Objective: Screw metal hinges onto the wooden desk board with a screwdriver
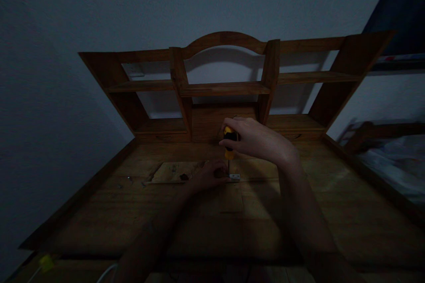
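My right hand (255, 140) is wrapped round the yellow and black handle of a screwdriver (229, 148), which stands upright with its tip down on a small metal bracket (234, 177) on the wooden desk top (318, 212). My left hand (210, 175) rests on the desk just left of the bracket, fingers curled against the screwdriver's shaft and the bracket. A lighter wooden panel (172, 171) lies flat under and to the left of my left hand.
A wooden hutch (226, 84) with shelves and an arched top stands at the back of the desk against a pale wall. A raised edge runs along the desk's left and right sides. A bed with bedding (395, 163) lies at the right.
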Available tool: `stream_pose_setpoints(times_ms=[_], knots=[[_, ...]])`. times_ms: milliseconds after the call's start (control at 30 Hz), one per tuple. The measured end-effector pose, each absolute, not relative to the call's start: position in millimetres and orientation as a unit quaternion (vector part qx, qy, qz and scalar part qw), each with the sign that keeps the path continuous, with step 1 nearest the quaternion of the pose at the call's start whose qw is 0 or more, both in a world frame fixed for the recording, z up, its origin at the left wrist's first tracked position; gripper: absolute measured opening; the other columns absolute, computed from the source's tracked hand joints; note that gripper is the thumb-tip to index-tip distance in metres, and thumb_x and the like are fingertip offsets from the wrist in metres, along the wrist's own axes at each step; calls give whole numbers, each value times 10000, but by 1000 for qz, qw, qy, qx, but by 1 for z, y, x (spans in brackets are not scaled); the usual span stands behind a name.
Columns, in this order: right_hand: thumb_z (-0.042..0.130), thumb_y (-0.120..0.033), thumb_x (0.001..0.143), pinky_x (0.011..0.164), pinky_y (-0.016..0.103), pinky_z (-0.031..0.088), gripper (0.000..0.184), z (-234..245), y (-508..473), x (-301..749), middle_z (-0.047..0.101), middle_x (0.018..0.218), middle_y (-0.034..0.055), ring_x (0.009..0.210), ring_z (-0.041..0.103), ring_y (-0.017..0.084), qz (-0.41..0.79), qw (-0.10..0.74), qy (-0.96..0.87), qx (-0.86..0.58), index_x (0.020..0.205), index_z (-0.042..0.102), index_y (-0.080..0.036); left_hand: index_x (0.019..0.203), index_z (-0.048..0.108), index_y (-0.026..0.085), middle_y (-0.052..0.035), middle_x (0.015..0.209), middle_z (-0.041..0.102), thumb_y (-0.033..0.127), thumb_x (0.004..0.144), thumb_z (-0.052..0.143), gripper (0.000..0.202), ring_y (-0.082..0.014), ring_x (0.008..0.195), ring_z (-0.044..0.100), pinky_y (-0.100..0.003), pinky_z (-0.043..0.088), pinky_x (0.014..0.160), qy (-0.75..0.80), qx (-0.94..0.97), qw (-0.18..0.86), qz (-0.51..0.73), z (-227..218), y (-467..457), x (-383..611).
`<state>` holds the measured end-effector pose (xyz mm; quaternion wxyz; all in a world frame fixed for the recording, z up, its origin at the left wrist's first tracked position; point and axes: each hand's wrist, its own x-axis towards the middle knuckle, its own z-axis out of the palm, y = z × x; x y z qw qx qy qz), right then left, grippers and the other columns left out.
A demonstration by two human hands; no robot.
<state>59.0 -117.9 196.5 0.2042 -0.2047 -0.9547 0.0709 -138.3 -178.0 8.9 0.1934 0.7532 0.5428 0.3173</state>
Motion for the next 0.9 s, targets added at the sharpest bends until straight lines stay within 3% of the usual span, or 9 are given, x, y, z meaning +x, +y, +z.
stream_pose_setpoints(times_ms=[100,300,433,633,767,900], knots=[[632,-410,907,789,318,424,236,196,-119,57,679,1010,69,945,626,236,61,206,-951,-221,1033,598,-214,946,649,209,-13,1011,671,494,830,716,315,-191,950,610,-318,462,875,544,750,186,326,7,-178,-138],[594,-203,881,822,304,428,205,199,-121,58,676,1100,43,994,622,209,86,195,-962,-173,1083,609,-236,904,651,201,-6,946,671,490,815,730,313,-177,883,614,-294,463,811,548,751,182,319,8,-178,-138],[586,-301,936,795,297,424,142,199,-120,55,700,1004,44,943,634,206,84,193,-960,-182,1051,612,-223,908,645,198,-5,939,665,486,828,716,307,-173,858,607,-287,462,786,550,750,188,316,12,-179,-136],[586,-409,948,808,306,421,210,193,-120,51,691,993,62,943,634,216,64,214,-953,-202,1013,605,-210,940,658,205,-13,990,679,482,833,715,303,-189,927,610,-300,463,841,553,747,191,316,11,-179,-137],[665,-340,889,837,309,425,320,193,-120,56,674,1114,71,1024,622,231,81,197,-960,-182,1177,582,-230,946,664,217,-5,998,688,512,812,726,330,-196,948,612,-312,459,875,562,742,191,311,9,-179,-138],[638,-227,881,856,309,429,439,195,-119,61,661,1197,61,1083,614,229,101,185,-966,-152,1304,526,-259,940,661,216,-17,1019,679,500,824,715,311,-196,954,608,-307,463,860,555,744,202,312,10,-178,-138]])
